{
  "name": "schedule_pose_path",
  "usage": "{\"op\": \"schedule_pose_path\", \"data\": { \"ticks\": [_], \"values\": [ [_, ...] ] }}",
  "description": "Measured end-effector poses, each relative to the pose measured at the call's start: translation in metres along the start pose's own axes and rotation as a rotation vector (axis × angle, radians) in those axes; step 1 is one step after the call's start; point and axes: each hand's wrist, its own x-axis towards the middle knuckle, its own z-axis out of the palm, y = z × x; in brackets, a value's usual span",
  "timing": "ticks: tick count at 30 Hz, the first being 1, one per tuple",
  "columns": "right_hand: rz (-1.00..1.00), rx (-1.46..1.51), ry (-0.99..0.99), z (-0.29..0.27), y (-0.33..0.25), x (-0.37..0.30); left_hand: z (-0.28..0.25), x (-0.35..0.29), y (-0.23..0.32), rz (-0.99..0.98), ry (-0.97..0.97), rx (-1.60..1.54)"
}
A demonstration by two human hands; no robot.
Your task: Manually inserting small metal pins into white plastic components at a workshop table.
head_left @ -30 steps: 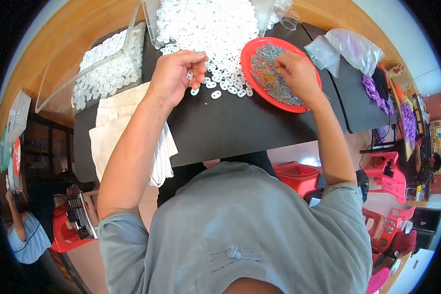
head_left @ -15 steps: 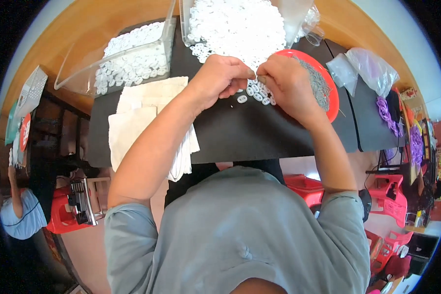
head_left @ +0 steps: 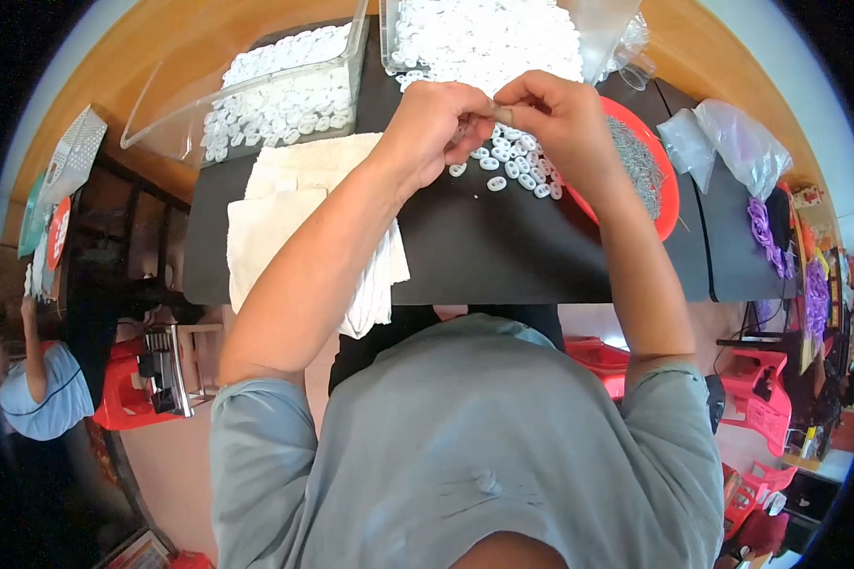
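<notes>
Our right hand [head_left: 567,116] has moved off the red dish [head_left: 672,197] to meet our left hand [head_left: 431,125] near loose white pieces [head_left: 512,170]; whether either grip pinches anything, we can't tell.

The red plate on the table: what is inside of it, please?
Inside the red plate lies a heap of small, thin grey pieces. The right hand and forearm cover much of its left side, so what lies there, and beneath the heap, cannot be seen.

White pieces [head_left: 512,170] look smooth plastic, the red tray [head_left: 670,194] glossy, the cloths [head_left: 268,232] matt.
</notes>
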Motion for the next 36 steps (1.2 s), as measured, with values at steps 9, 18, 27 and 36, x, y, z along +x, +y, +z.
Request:
{"op": "schedule_pose_path", "data": {
  "ticks": [9, 18, 27, 36],
  "values": [
    [0.009, 0.020, -0.013, 0.005, 0.007, 0.010, -0.005, 0.002, 0.000, -0.007, 0.064, -0.053],
    [-0.262, -0.100, 0.260, 0.012, 0.014, 0.006, -0.010, 0.011, -0.009, -0.060, 0.049, -0.277],
    [-0.732, -0.339, 0.332, 0.057, 0.016, 0.005, -0.007, 0.007, -0.011, -0.057, 0.111, -0.445],
    [-0.716, -0.528, 0.283, 0.058, 0.028, 0.008, -0.003, 0.006, -0.007, -0.022, 0.056, -0.461]
  ]
}}
